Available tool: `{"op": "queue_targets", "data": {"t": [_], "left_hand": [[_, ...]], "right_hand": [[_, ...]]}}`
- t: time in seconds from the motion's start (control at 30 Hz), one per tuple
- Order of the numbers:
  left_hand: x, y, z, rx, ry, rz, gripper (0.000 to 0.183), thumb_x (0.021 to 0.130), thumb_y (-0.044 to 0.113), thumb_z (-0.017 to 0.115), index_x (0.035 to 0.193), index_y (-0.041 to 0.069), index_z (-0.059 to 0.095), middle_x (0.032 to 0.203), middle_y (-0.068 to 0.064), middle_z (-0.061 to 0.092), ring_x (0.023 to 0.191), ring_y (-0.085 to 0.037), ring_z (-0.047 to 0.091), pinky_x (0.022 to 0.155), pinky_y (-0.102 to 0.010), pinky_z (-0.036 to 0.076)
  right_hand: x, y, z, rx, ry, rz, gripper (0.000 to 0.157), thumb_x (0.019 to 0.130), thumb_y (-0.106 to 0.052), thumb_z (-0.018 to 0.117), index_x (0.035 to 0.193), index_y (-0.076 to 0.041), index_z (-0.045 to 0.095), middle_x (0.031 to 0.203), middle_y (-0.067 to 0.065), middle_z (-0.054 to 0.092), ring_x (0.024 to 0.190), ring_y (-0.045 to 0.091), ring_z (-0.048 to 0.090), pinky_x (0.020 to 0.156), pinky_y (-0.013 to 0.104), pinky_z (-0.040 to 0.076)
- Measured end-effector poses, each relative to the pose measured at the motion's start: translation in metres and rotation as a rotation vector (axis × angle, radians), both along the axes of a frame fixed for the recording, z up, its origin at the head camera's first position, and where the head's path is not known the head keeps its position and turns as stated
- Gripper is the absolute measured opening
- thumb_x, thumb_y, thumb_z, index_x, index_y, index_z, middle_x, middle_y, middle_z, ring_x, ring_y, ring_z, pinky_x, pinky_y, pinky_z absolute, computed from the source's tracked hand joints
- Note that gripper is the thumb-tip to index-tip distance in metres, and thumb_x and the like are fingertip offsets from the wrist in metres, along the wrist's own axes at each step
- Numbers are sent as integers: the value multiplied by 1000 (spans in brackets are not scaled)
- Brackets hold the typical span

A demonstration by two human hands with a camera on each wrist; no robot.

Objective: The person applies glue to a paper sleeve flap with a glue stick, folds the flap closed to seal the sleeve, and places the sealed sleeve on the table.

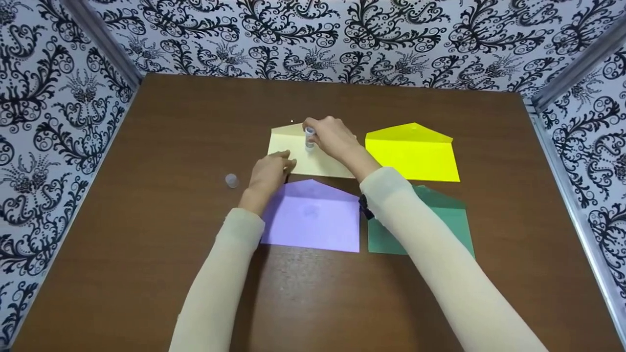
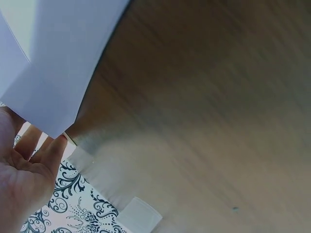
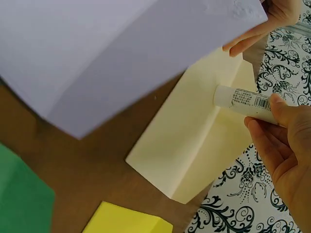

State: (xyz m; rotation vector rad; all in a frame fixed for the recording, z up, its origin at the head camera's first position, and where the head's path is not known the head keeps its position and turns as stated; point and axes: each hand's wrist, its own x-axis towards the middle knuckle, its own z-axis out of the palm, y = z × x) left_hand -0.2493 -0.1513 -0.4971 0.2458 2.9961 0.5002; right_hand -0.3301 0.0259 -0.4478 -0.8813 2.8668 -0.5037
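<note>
My right hand [image 1: 337,139] grips a white glue stick [image 3: 245,102] between thumb and fingers. The stick's end meets the cream envelope [image 1: 318,165], close to the fold below its flap, as the right wrist view shows. On that envelope's lower left corner rests my left hand [image 1: 270,171], its fingers fairly straight and holding nothing. Just below lies a purple envelope [image 1: 310,220], its left edge partly behind the left hand and wrist. A small whitish cap [image 1: 232,181] sits on the table to the left of that hand.
A yellow envelope [image 1: 413,159] lies right of the cream one. Below it, a green envelope [image 1: 445,220] is partly covered by the right sleeve. The brown table [image 1: 146,234] meets walls with black-and-white scroll patterns [image 1: 293,34] at its back and sides.
</note>
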Motion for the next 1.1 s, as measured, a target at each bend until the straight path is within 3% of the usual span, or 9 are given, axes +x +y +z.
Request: {"op": "queue_targets", "data": {"t": [0.17,0.47,0.67,0.9,1.1], "left_hand": [[0,1,0,-21,6,-1,18,99,14,60,106,18,77,147,-5,56,133,-33,55,107,-46,51],[-2,1,-1,-14,23,7,21,102,20,57,108,17,77,145,-4,58,129,-34,58,105,-48,51],[-2,1,-1,-10,16,5,21,101,18,58,110,17,77,145,-5,58,130,-34,57,107,-48,50],[-1,1,0,-18,10,2,17,99,12,59,99,16,76,146,-6,57,131,-34,56,106,-47,52],[1,2,0,-15,-26,16,25,100,13,60,119,19,73,149,-6,53,135,-34,52,109,-46,49]], "right_hand": [[-6,3,4,36,31,54,23,99,-17,62,121,-16,65,113,14,72,102,35,66,92,43,57],[-12,12,11,62,-16,94,24,97,-21,65,121,-16,66,117,13,71,105,33,65,95,42,57],[-11,16,15,77,-43,111,25,97,-20,64,122,-15,66,119,13,71,106,33,64,97,42,55],[-6,22,16,53,-51,137,24,98,-21,64,120,-13,68,118,12,72,105,33,65,99,43,54],[-2,24,13,37,-12,177,23,97,-22,66,117,-12,69,113,11,74,100,32,68,92,42,57]]}}
